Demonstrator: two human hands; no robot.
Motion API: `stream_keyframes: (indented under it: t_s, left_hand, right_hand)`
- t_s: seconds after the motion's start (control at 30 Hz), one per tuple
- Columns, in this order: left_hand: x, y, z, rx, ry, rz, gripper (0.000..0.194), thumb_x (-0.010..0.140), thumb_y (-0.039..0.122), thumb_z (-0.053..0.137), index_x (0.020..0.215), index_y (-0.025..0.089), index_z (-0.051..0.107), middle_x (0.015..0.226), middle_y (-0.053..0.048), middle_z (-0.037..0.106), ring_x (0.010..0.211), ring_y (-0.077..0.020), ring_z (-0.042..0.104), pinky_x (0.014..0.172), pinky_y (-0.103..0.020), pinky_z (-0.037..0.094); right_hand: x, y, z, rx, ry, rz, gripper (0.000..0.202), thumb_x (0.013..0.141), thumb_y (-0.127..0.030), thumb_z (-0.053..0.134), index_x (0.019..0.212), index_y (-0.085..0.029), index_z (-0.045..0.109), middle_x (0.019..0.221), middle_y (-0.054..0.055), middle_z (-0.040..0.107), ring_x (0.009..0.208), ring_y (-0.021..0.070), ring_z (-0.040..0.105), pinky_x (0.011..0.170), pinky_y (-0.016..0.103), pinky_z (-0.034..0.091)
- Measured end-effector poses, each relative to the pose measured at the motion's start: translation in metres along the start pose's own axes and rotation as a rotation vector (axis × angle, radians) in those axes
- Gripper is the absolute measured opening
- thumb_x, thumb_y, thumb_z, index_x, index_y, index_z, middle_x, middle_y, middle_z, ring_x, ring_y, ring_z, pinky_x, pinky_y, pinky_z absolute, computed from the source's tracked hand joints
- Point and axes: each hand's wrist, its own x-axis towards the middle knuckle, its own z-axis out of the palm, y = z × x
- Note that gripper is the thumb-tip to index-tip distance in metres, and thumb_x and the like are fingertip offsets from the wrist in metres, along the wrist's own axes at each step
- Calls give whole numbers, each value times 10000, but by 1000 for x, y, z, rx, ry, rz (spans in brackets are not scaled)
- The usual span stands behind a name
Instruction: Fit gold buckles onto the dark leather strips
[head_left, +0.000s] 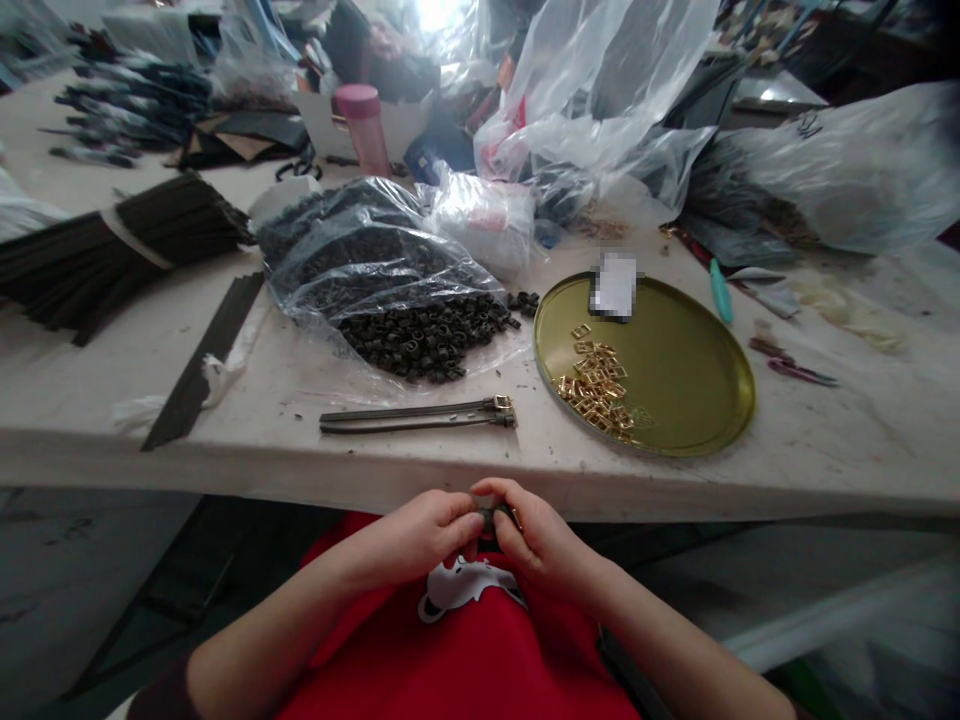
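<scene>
My left hand (439, 530) and my right hand (531, 532) meet in front of the table's edge. Between them both sets of fingers pinch a small dark strap (487, 518), mostly hidden, with a bit of gold-coloured metal by the right fingers. Beyond my hands lie finished-looking dark straps (412, 417) with gold buckles at their right end. A round gold-green tray (675, 365) holds a heap of gold buckles (596, 390). Small dark loops (427, 340) spill out of a clear plastic bag (375, 240).
At the left lie a tied bundle of dark strips (120, 240) and a flat dark strip stack (206, 360). A pink-lidded bottle (364, 130) stands at the back. A teal-handled tool (720, 290) and small scissors (801, 372) lie right of the tray.
</scene>
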Motion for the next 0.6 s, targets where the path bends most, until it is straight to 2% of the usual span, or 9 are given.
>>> stream_keyframes:
  t_s: [0.17,0.33,0.6]
  left_hand:
    - [-5,-3,-3,71,-74,-48,353,861,350,321,752,144,586,656,-1,568,593,-135,502,567,-210,382]
    - [-9,-1,1,42,-7,-58,358,861,340,312,797,138,600,690,-7,583,607,-138,513,558,-211,381]
    - [-12,11,3,132,55,-104,296,808,304,356,681,143,571,675,-5,584,641,-143,515,575,-211,367]
  right_hand:
    - [-4,4,5,19,-2,-9,287,830,-178,349,1105,-155,425,863,54,610,737,144,574,674,267,467]
    - [-7,4,5,15,9,14,246,828,-184,356,1060,-165,437,823,38,600,711,135,562,657,262,455]
    - [-12,10,14,79,128,139,83,820,-203,374,893,-194,412,693,-6,556,584,112,518,545,231,418]
